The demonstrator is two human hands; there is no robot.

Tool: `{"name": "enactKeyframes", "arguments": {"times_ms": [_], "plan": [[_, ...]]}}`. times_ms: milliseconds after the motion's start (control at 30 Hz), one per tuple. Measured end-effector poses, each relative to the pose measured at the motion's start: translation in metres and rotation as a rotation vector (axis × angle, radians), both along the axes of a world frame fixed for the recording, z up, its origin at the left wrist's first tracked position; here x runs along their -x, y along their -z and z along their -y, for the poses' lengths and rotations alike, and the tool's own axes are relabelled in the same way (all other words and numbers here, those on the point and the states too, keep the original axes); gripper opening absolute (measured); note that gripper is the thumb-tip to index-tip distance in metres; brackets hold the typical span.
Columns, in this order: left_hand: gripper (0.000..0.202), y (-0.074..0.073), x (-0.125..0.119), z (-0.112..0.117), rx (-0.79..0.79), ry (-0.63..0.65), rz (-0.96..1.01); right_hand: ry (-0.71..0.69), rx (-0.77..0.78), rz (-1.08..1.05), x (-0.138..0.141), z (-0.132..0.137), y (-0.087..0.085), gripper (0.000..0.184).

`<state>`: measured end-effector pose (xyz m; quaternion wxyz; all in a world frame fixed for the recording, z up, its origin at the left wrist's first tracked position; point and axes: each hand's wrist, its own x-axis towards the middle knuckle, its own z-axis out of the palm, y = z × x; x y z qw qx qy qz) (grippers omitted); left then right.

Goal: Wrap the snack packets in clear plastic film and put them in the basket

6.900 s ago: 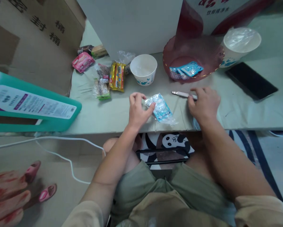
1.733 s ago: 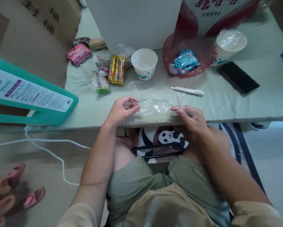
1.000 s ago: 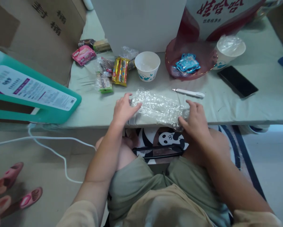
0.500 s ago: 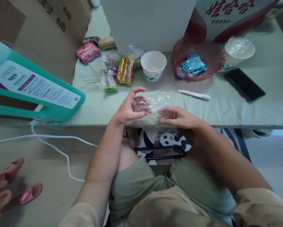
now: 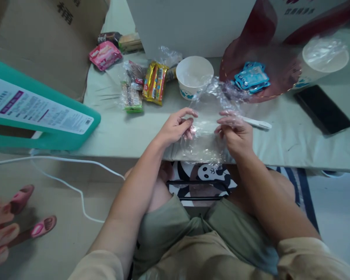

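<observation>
Left hand (image 5: 175, 130) and right hand (image 5: 236, 134) each pinch the clear plastic bag (image 5: 208, 112) taut over the tabletop (image 5: 125, 132); tug harder and that thin film could tear or slip free.

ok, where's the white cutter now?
White cutter: head view, right of centre, on the table beside the right hand, one end behind the clear bag, in front of the red dish.
</observation>
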<state>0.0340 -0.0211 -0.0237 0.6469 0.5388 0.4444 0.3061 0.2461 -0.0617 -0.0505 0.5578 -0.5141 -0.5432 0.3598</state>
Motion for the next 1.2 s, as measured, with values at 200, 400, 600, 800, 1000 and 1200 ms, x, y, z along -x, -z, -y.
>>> {"name": "enactKeyframes", "arguments": {"times_ms": [200,400,600,800,1000,1200], "plan": [[0.012,-0.002,0.006,-0.015,-0.033,-0.04,0.158,-0.025,-0.165,0.164,-0.012,-0.007,-0.002,0.018],[0.03,0.01,0.005,-0.025,-0.107,-0.207,0.067,-0.083,-0.16,0.15,-0.017,-0.006,0.015,0.017],[0.052,0.014,0.007,-0.014,-0.167,-0.152,0.188,-0.079,-0.047,-0.121,-0.021,-0.013,0.019,0.055],[0.076,0.004,0.014,-0.008,-0.088,-0.176,0.16,-0.372,0.294,-0.093,0.002,-0.002,-0.013,0.046],[0.022,0.003,0.013,-0.013,0.021,-0.016,-0.141,-0.277,0.349,-0.117,0.002,-0.003,-0.012,0.045],[0.025,-0.003,0.02,-0.019,0.003,-0.156,0.101,-0.287,0.256,-0.219,-0.012,-0.005,-0.012,0.024]]}}
